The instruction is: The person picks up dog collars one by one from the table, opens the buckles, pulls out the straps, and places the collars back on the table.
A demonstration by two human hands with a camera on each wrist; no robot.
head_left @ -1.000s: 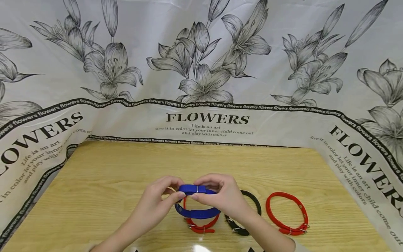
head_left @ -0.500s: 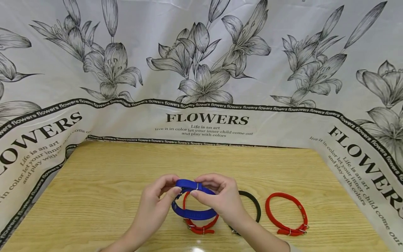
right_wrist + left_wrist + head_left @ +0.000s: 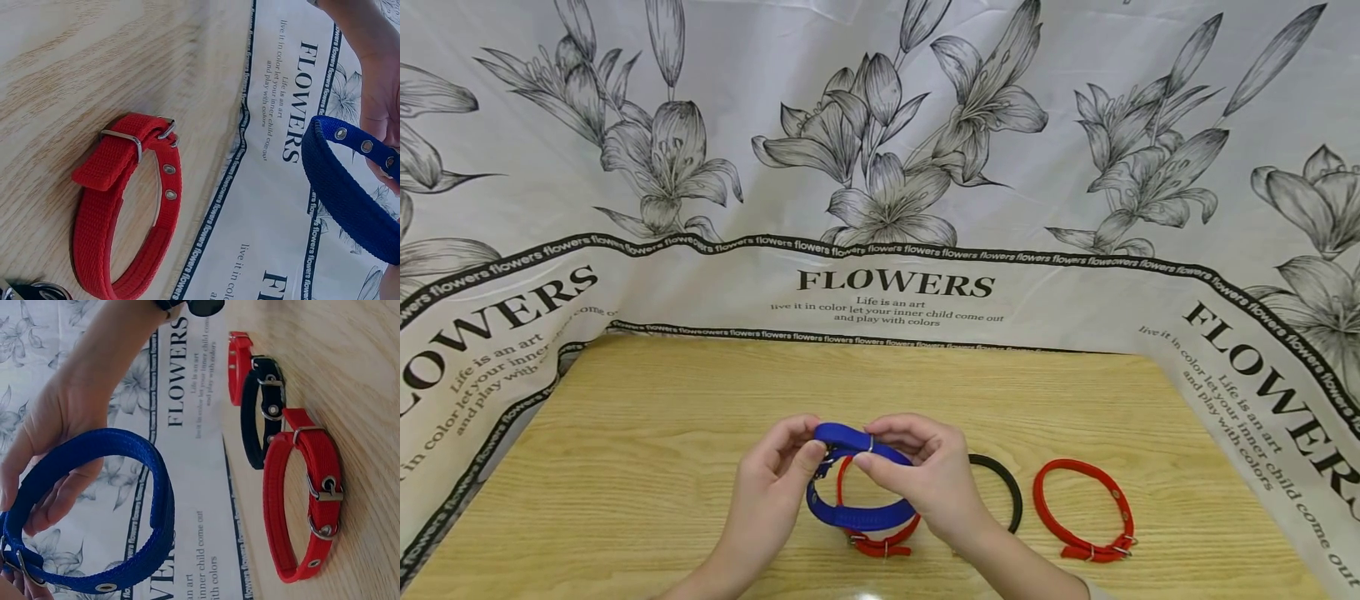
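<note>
A blue buckled pet collar (image 3: 867, 518) is held up over the table as a closed ring. My left hand (image 3: 763, 487) pinches its strap between thumb and fingers, beside the metal buckle. On the other side, my right hand (image 3: 932, 471) pinches the band at the metal keeper loop, thumb in front. Between the two hands the strap bows slightly upward. Eyelets line part of the blue collar (image 3: 350, 206) in the right wrist view. Below it on the table lies a red collar (image 3: 880, 548), partly covered by the blue one in the head view.
A black collar (image 3: 1013, 492) lies right of the near red one, half hidden by my right hand and forearm. Farther right is another red collar (image 3: 1040, 500). Behind the wooden table (image 3: 715, 383) hangs a white flower-printed cloth (image 3: 895, 250), which also runs down both sides.
My left hand and the strap it pinches have shifted slightly up and left. The strap beside the keeper loop now arches more. The right arm covers more of the black collar.
</note>
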